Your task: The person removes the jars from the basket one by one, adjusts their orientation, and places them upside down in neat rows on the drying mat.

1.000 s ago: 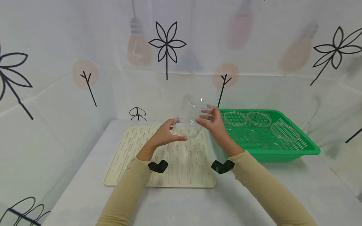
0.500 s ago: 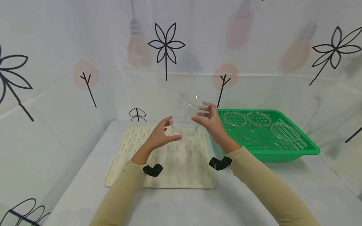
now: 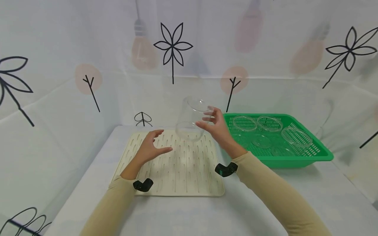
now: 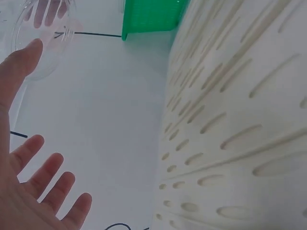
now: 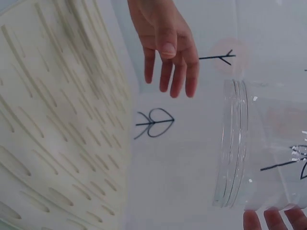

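Observation:
A clear jar [image 3: 186,113] hangs over the cream ridged mat [image 3: 193,177], tilted a little, with my right hand [image 3: 219,129] gripping its right side between thumb and fingers. In the right wrist view, the jar's threaded rim [image 5: 232,143] faces toward the mat; right fingertips [image 5: 276,219] show along its wall. My left hand [image 3: 147,150] is to the left of the jar, apart from it, thumb and fingers spread over the mat. Nothing lies in its palm in the left wrist view, where the fingers [image 4: 53,179] are extended.
A green perforated basket [image 3: 295,158] stands to the right of the mat, holding several clear round jars [image 3: 270,123]. A white printed cloth [image 3: 189,218] covers the table and a similar printed curtain [image 3: 200,65] hangs behind.
My left hand has let go of the jar and drawn back to the left and down. My right hand has carried the jar slightly left.

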Action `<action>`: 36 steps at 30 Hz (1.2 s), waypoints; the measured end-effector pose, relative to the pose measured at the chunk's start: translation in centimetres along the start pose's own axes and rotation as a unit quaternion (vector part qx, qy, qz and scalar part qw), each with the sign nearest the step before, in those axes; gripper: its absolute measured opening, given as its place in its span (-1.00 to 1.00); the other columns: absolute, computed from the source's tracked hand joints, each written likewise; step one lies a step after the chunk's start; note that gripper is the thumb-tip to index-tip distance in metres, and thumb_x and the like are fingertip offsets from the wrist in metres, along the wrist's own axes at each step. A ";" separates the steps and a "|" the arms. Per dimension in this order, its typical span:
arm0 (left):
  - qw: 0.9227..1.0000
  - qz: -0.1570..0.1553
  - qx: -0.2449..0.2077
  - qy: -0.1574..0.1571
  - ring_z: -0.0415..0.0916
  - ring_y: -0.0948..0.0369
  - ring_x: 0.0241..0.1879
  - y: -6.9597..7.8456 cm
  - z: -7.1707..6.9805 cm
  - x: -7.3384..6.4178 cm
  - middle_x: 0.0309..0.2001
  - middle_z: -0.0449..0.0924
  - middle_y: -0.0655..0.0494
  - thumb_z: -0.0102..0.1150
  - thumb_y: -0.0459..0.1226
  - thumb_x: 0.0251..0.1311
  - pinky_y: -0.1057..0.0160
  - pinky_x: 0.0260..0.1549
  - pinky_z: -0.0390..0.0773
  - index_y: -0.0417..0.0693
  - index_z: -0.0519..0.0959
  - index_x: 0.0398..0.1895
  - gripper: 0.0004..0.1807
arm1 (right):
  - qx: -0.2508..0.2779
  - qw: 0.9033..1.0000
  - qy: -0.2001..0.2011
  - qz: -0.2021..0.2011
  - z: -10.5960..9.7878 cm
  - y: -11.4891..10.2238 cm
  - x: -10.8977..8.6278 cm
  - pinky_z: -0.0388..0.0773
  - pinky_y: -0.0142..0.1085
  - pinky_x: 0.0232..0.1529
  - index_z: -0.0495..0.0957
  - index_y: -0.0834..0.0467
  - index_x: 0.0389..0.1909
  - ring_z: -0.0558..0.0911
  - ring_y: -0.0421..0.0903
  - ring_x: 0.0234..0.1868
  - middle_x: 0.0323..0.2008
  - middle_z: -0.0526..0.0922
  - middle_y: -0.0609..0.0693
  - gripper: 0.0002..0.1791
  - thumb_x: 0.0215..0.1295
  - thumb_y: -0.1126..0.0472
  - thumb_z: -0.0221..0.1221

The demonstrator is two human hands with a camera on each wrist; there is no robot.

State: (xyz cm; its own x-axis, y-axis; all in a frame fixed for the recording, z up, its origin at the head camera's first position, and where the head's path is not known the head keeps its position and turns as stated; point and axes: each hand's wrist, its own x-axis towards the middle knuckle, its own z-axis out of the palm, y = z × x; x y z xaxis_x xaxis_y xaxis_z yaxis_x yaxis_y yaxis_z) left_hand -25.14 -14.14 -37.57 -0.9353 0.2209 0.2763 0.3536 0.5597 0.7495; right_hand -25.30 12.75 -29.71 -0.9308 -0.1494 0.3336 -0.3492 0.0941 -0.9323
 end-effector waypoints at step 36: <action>0.981 0.005 0.190 -0.040 0.12 -0.23 0.17 -8.2 -5.8 -7.9 0.19 0.23 -0.22 0.46 0.18 -0.33 -0.31 -0.01 0.21 -0.08 0.45 0.13 -0.10 | 0.004 1.000 -0.004 0.029 3.7 4.6 1.4 0.41 0.02 0.08 0.00 0.14 0.36 0.32 0.02 0.24 0.22 0.25 0.09 -0.10 0.08 0.17 0.34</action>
State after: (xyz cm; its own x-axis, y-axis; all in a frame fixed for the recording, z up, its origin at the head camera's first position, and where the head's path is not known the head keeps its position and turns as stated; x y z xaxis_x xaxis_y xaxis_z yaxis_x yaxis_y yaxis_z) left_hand -20.71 -25.11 -42.42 -0.9335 0.2810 0.2228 0.3551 0.8111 0.4647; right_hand -27.81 9.30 -34.10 -0.9483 -0.1516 0.2788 -0.2948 0.0956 -0.9507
